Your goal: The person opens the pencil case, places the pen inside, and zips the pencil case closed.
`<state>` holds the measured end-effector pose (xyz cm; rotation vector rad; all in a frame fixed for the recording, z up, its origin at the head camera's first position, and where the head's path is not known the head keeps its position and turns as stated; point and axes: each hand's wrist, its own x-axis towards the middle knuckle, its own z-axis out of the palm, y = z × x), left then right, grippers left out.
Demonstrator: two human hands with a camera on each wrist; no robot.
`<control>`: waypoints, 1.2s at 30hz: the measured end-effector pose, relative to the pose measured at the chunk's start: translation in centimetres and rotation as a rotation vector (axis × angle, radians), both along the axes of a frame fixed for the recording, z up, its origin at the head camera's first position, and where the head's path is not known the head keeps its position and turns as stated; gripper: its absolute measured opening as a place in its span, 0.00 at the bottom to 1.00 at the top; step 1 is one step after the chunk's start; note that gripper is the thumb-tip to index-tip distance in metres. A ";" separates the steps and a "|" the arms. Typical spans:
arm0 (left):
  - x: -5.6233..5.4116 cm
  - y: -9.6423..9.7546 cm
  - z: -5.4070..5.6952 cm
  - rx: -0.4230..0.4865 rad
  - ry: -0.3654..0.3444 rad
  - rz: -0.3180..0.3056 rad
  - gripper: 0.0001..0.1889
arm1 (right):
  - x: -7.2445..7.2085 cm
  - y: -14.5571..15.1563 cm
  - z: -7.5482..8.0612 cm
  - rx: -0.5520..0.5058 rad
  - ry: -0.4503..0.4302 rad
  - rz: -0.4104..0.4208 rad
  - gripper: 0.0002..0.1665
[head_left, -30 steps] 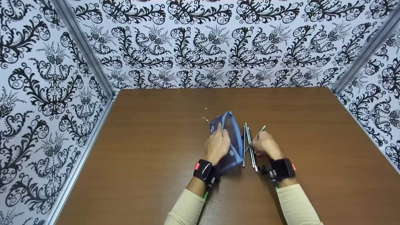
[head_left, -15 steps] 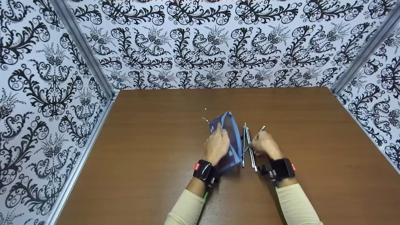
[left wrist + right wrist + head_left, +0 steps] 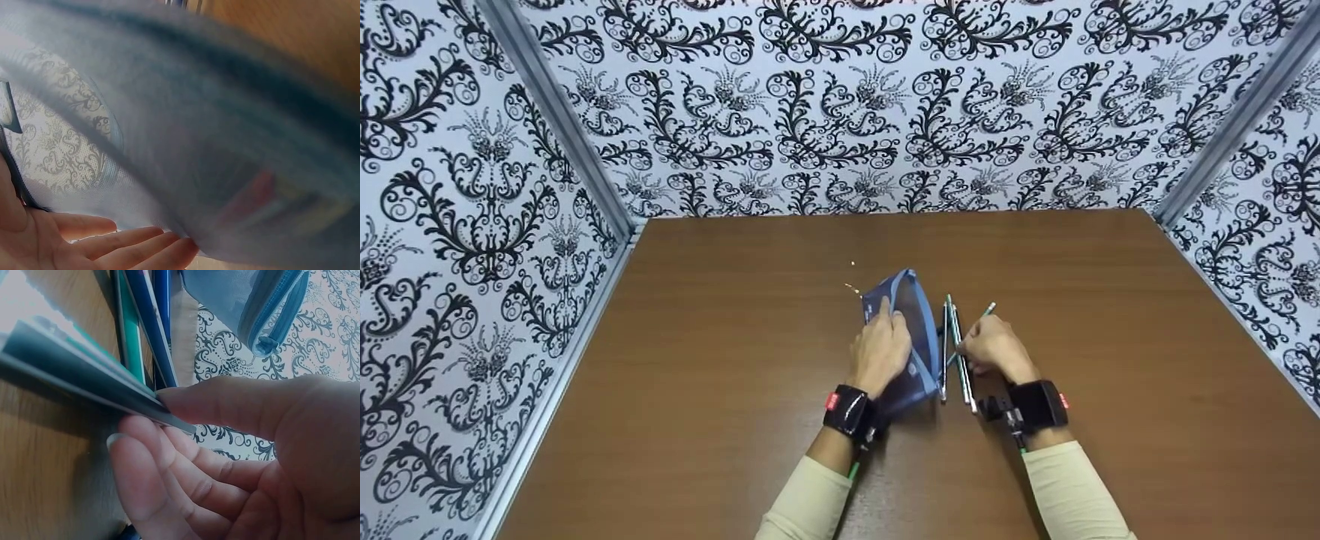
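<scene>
A blue mesh zip pouch (image 3: 919,330) lies tilted with its mouth gaping toward the right. My left hand (image 3: 879,349) holds its left side, the index finger lying along the mesh. Up close in the left wrist view, the pouch (image 3: 163,112) spreads over the fingers (image 3: 129,247), and blurred red and yellow shapes show through it. To the right of the pouch, several slim pencils (image 3: 960,360) lie side by side. My right hand (image 3: 996,349) pinches a teal pencil (image 3: 991,307) between thumb and fingers; in the right wrist view the pinched pencil (image 3: 84,365) slants across the others.
Small pale bits (image 3: 852,288) lie on the brown table (image 3: 720,337) beyond the pouch. Patterned walls (image 3: 840,112) stand at the back and both sides. Each wrist wears a black strap (image 3: 1039,405) with a camera.
</scene>
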<state>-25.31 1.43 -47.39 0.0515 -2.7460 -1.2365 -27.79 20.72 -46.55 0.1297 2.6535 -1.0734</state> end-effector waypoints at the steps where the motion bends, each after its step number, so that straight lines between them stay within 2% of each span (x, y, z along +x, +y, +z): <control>1: 0.0 0.0 0.0 0.000 -0.003 0.001 0.29 | 0.0 0.0 0.0 0.000 -0.001 -0.003 0.11; 10: 0.1 0.0 0.1 0.003 -0.021 -0.005 0.29 | 0.2 0.2 0.4 0.002 0.034 0.017 0.11; 20: 0.2 0.0 0.2 -0.004 -0.034 -0.002 0.29 | 0.3 0.2 1.2 -0.020 0.039 -0.016 0.06; 27: 0.1 0.0 0.1 0.010 -0.027 -0.004 0.29 | 0.5 0.4 1.6 -0.022 0.118 -0.019 0.07; 36: 0.0 0.1 0.1 -0.001 -0.030 0.007 0.29 | 0.7 0.3 2.5 -0.085 0.106 -0.072 0.07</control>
